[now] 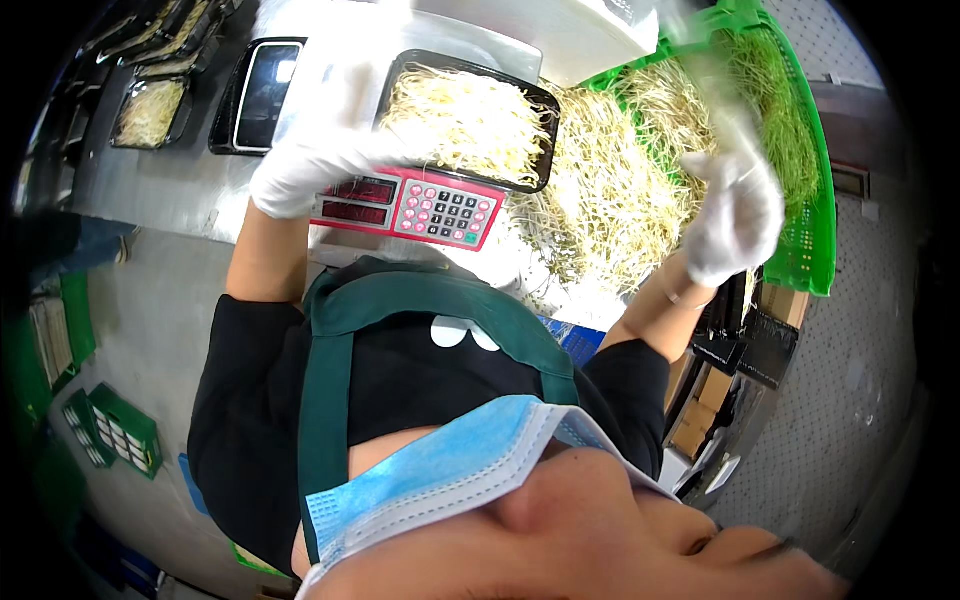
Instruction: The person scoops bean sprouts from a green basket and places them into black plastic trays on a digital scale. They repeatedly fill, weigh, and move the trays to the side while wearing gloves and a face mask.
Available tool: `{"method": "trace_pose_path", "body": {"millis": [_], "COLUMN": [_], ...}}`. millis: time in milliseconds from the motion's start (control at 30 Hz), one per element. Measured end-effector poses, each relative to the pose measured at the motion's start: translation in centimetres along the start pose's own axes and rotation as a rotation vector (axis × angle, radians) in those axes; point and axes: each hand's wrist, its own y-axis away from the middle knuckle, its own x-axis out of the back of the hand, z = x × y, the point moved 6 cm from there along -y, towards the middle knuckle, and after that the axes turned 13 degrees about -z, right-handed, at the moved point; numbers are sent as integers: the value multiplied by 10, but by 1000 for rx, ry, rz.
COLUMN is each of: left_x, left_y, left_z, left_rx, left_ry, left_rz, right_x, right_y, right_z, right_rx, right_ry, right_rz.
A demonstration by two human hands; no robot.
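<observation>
A black plastic tray (556,135) filled with pale bean sprouts (465,124) rests on a red and grey digital scale (450,210). At the tray's left side is my left hand (315,169), white-gloved, its fingers reaching towards the near left corner; whether they touch or grip it is washed out by glare. To the right, my gloved right hand (731,210) is raised over the edge of a loose sprout pile (615,187), blurred, with its fingers curled. I cannot tell whether anything is in it.
A green plastic crate (821,247) with greener sprouts lies tipped at the right. On the steel table (180,184) at the left are a filled sprout tray (152,112), a black tray with a flat screen-like device (268,94) and more stacked trays. Cardboard boxes (701,412) stand below right.
</observation>
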Motion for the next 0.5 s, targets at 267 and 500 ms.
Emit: {"method": "trace_pose_path", "body": {"millis": [267, 500], "left_x": [-22, -4], "left_y": [20, -7], "left_z": [5, -11], "left_rx": [-64, -104], "left_ry": [494, -364], "left_rz": [30, 128], "right_x": [-59, -91], "right_y": [52, 50], "right_z": [3, 64], "right_rx": [-452, -394], "right_ry": [-158, 262], "right_rz": [107, 173]}}
